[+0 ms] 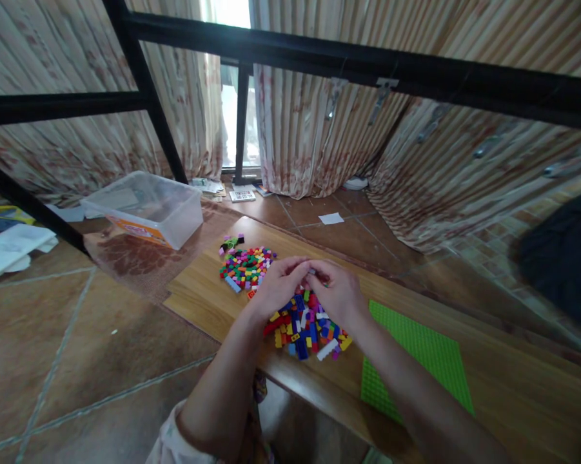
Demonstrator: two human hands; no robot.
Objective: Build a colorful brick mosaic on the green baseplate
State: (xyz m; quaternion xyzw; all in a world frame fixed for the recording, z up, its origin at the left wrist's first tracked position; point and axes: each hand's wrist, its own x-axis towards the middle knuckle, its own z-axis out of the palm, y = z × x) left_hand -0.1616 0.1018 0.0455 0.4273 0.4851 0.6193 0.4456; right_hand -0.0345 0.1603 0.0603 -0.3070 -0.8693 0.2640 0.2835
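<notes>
Toy bricks (307, 328) are crowding the bench (198, 296) edge as left hand (275, 287) and right hand (341, 296) are pinching one piece (312, 272), grip closed; a brushing wrist risks spilling them.

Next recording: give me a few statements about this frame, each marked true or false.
1. The left hand and right hand meet fingertip to fingertip over the pile of coloured bricks. True.
2. The green baseplate lies on the left hand's side. False: it lies on the right hand's side.
3. The clear plastic bin stands on the table. False: it stands on a floor mat beyond the table.
4. A second brick pile lies farther back on the table. True.
</notes>
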